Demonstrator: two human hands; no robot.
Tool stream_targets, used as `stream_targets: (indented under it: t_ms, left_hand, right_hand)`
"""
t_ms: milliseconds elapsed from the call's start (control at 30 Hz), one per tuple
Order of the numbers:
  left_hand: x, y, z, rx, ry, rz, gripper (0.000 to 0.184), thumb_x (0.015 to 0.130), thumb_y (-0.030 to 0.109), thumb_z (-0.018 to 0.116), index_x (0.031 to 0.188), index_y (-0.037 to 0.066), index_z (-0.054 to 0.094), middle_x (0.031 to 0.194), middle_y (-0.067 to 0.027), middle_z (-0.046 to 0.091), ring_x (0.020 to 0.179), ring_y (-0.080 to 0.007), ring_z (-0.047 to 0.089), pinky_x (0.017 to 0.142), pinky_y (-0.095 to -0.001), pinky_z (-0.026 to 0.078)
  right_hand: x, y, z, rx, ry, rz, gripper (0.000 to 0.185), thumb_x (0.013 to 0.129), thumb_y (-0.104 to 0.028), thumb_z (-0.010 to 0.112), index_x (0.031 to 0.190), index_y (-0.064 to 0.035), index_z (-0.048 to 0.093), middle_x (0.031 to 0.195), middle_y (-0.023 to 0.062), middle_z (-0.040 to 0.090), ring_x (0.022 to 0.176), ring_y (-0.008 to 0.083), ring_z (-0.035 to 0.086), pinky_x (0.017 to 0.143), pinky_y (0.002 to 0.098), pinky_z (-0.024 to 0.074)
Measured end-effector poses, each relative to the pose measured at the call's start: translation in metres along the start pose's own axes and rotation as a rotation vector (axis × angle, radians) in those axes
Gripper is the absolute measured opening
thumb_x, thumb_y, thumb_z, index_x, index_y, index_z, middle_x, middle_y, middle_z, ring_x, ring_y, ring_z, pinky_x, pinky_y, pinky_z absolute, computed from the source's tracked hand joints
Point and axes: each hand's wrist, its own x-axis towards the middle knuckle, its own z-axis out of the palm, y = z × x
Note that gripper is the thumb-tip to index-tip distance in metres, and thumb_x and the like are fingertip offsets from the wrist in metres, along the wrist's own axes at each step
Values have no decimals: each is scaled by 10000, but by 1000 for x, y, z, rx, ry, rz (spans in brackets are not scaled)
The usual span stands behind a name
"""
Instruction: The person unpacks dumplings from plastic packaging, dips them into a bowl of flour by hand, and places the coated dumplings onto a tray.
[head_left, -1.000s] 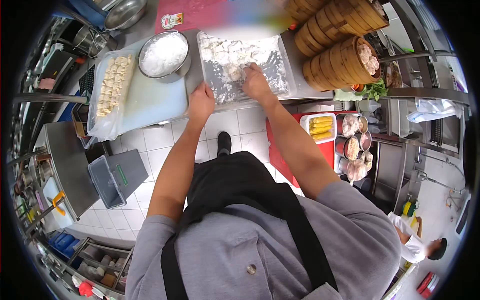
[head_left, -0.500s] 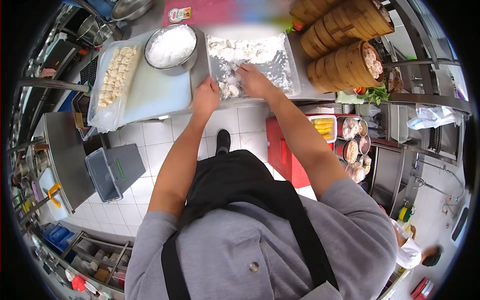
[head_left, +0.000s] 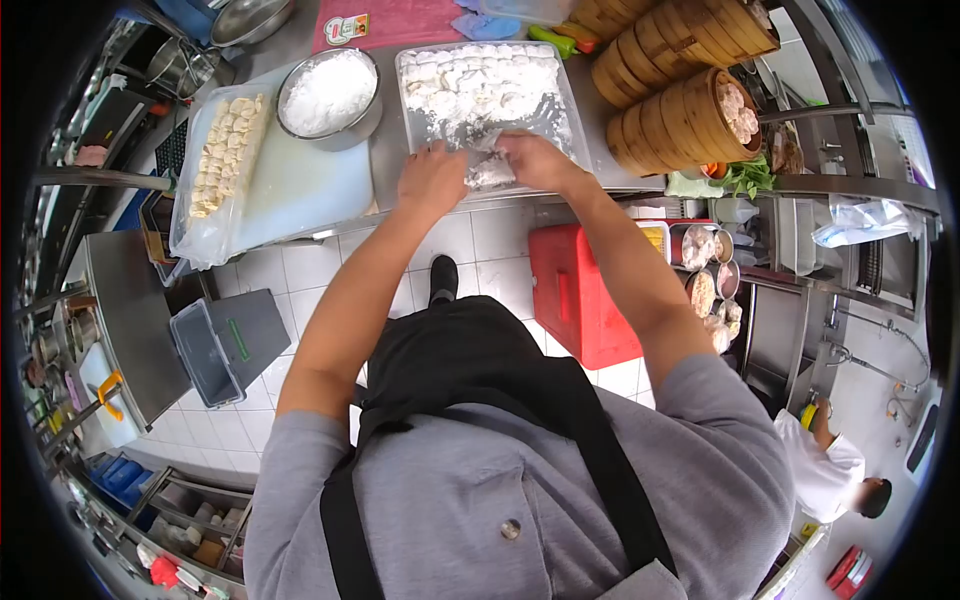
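A shallow clear tray (head_left: 585, 150) holds flour and several flour-coated pieces (head_left: 480, 80) that look like dumplings, lined up toward its far side. Over its near part, my right hand (head_left: 540, 160) has bent fingers closed around a whitish, floury piece (head_left: 488, 141). My left hand (head_left: 433, 182) is at the tray's near left corner, fingers curled forward; what they hold, if anything, is hidden. Left of the tray stands a metal bowl (head_left: 368, 118) of white flour. Farther left, pale folded dumplings (head_left: 222, 155) lie in rows on a plastic-lined tray.
Stacked bamboo steamers (head_left: 665, 130) stand right of the tray. A white cutting board (head_left: 310, 195) lies under the bowl. On the floor are a red box (head_left: 575, 300) and a grey bin (head_left: 230, 340). Another person in white (head_left: 825, 460) is at the far right.
My left hand has moved right and in over the tray's near edge. The right hand has shifted slightly right. More floured pieces show at the tray's far side, where a blur was.
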Motion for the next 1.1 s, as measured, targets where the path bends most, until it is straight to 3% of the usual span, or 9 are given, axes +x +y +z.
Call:
stream_targets:
  t_ms: [100, 233, 300, 400, 600, 667, 800, 967, 1100]
  left_hand:
    - [15, -7, 0, -18, -235, -3, 481, 740, 205, 741, 1203, 153, 624, 1162, -129, 585, 1112, -303, 566, 929, -421, 476]
    - [27, -20, -3, -21, -392, 98, 452, 706, 141, 727, 1151, 192, 664, 1153, -132, 585, 1099, -301, 576, 917, -400, 488]
    - [32, -24, -3, -44, -413, 152, 445, 692, 123, 723, 1129, 191, 676, 1152, -133, 584, 1093, -311, 575, 919, -390, 487]
    - [38, -27, -4, -18, -464, 214, 482, 662, 100, 728, 1133, 184, 672, 1128, -146, 589, 1082, -319, 575, 918, -384, 484]
    - [69, -41, -11, -127, -391, 262, 499, 669, 103, 732, 1159, 154, 653, 1118, -174, 586, 1094, -339, 564, 925, -378, 473]
    - [74, -45, -16, -260, -18, 197, 471, 721, 125, 703, 1185, 128, 630, 1134, -190, 592, 1109, -358, 552, 948, -381, 462]
    - [53, -42, -41, -216, 153, 29, 384, 816, 192, 640, 1169, 46, 601, 1179, -226, 582, 1048, -413, 585, 940, -442, 465]
    - [-20, -56, -18, -131, 166, -459, 198, 843, 104, 547, 924, -76, 556, 1067, -314, 601, 967, -457, 612, 839, -466, 510]
    - [-49, -62, 6, -274, 143, -432, 225, 835, 97, 551, 974, -78, 579, 964, -313, 636, 902, -453, 632, 819, -463, 513]
  right_hand:
    - [3, 12, 25, -218, 251, 131, 390, 752, 12, 540, 1131, -8, 628, 1200, 193, 604, 1174, 364, 516, 1027, 420, 397]
    - [-11, -15, 20, -107, -120, 1, 506, 715, 89, 452, 1188, -12, 601, 1291, 272, 528, 1263, 376, 462, 1066, 389, 386]
    - [-21, 2, 21, -36, -29, 9, 502, 712, 74, 462, 1185, -19, 605, 1246, 268, 559, 1242, 385, 475, 1057, 385, 394]
    - [-25, -3, 4, -122, 141, 432, 408, 729, -14, 539, 1129, 18, 615, 1087, 266, 632, 1140, 391, 536, 1006, 422, 428]
    - [-14, -26, 38, -105, 103, 236, 291, 739, -17, 510, 999, 63, 611, 1014, 271, 631, 1089, 402, 555, 962, 438, 441]
    - [-3, -40, 48, -18, 98, 228, 287, 734, -13, 501, 987, 63, 614, 1012, 275, 629, 1076, 407, 560, 958, 438, 443]
    - [12, -44, 51, 182, 108, 177, 288, 721, -25, 507, 971, 63, 621, 1007, 292, 621, 1021, 429, 579, 933, 442, 454]
    - [36, -48, 63, 64, 175, 261, 226, 732, -81, 554, 866, 82, 635, 944, 306, 623, 969, 435, 591, 884, 453, 475]
    - [50, -86, 81, 48, 178, 196, 196, 729, -75, 560, 822, 76, 643, 890, 309, 625, 924, 443, 601, 871, 459, 475]
